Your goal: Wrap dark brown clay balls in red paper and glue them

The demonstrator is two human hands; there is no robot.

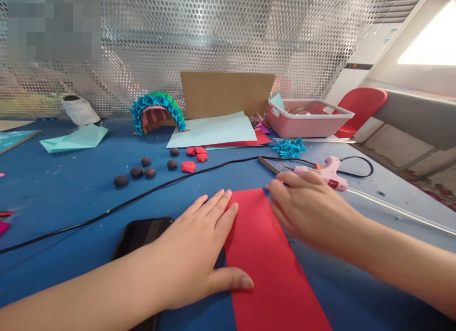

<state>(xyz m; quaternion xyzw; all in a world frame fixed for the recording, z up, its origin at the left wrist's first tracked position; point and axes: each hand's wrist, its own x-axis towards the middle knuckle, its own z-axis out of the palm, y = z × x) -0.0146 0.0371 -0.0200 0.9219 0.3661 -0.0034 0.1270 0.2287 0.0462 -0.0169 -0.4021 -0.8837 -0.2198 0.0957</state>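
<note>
A long sheet of red paper (265, 255), its right edge looking folded, lies on the blue table in front of me. My left hand (203, 245) rests flat along its left side, fingers stretched out and thumb across the paper. At the top right corner, my right hand (309, 203) has its fingers curled together on the paper's edge, slightly smeared by motion; its fingertips are partly hidden. Just beyond that hand lies a pink glue gun (331, 172) with a clear glue stick in its back. A black phone (142, 233) sits partly under my left forearm.
A black cord (160, 187) crosses the table. Beyond it are dark balls (137, 172), red folded paper pieces (188, 166), crumpled blue paper (289, 149) and light blue sheets (217, 130). A decorated arch (158, 108), cardboard (228, 93) and a pink basket (308, 124) stand behind.
</note>
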